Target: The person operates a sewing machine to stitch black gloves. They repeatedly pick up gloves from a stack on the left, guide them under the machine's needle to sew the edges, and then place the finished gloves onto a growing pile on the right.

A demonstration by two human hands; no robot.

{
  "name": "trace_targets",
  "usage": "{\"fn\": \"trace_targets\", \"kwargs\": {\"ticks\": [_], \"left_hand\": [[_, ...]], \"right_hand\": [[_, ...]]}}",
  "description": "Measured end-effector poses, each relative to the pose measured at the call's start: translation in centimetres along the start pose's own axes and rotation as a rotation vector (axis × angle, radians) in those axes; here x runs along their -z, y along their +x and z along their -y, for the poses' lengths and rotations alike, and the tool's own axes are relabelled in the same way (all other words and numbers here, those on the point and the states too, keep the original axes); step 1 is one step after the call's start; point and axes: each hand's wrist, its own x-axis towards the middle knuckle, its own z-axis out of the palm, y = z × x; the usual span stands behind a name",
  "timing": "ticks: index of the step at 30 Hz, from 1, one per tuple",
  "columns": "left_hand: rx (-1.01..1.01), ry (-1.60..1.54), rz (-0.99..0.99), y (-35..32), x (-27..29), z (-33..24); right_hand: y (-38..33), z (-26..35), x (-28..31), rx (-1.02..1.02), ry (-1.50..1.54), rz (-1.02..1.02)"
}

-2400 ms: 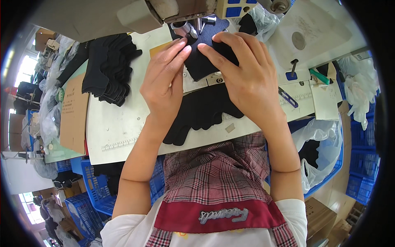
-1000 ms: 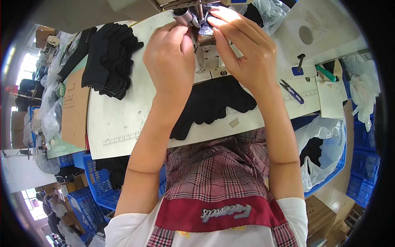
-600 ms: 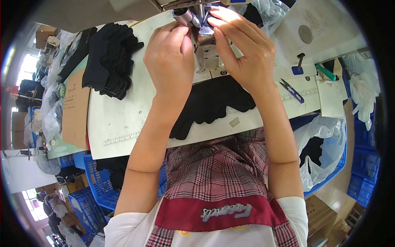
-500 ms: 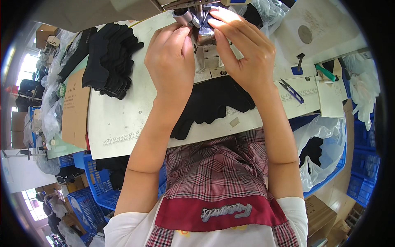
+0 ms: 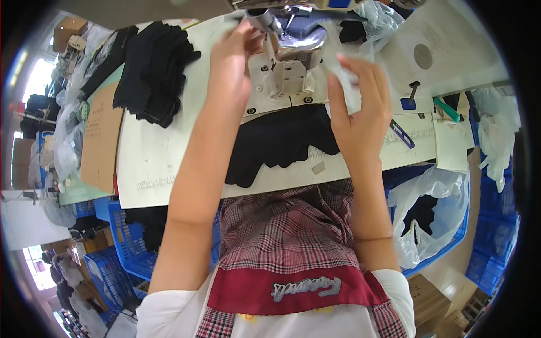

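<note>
Black fabric point(image 5: 282, 143) lies spread on the white sewing table point(image 5: 163, 163) at centre frame, just below the metal base of a sewing machine point(image 5: 284, 67) that reaches in from the top edge. In this single head view, the left hand point(image 5: 234, 59) is raised at the upper middle, fingers curled beside the machine's needle bar; whether it pinches anything cannot be told, since the hand's back hides the fingertips. The right hand point(image 5: 358, 107) sits right of the machine, fingers loosely closed around a pale, thin piece of clear plastic or cloth point(image 5: 341, 67) that blurs upward toward the presser area. Both forearms rise from the lower edge and cover part of the table front.

At upper left a stack of dark garments point(image 5: 155, 73) rests on the table, with a brown cardboard sheet point(image 5: 101, 141) beside it. At right lie a blue-handled tool point(image 5: 401, 134) and a green pen-like object point(image 5: 445, 108). Blue plastic crates point(image 5: 127, 248) stand below the table at lower left, and a clear bag holding dark cloth point(image 5: 431, 214) hangs at lower right.
</note>
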Motion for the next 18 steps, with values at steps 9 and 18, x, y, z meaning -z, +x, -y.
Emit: {"fn": "trace_targets", "kwargs": {"ticks": [9, 18], "left_hand": [[-0.526, 0.477, -0.048, 7.2, 11.5, -11.6], [-0.249, 1.505, -0.165, 10.1, 27.5, -15.7]], "right_hand": [[-7.8, -0.8, -1.0, -0.115, -0.421, 0.356], [-6.6, -0.5, -1.1, -0.305, -0.321, 0.525]]}}
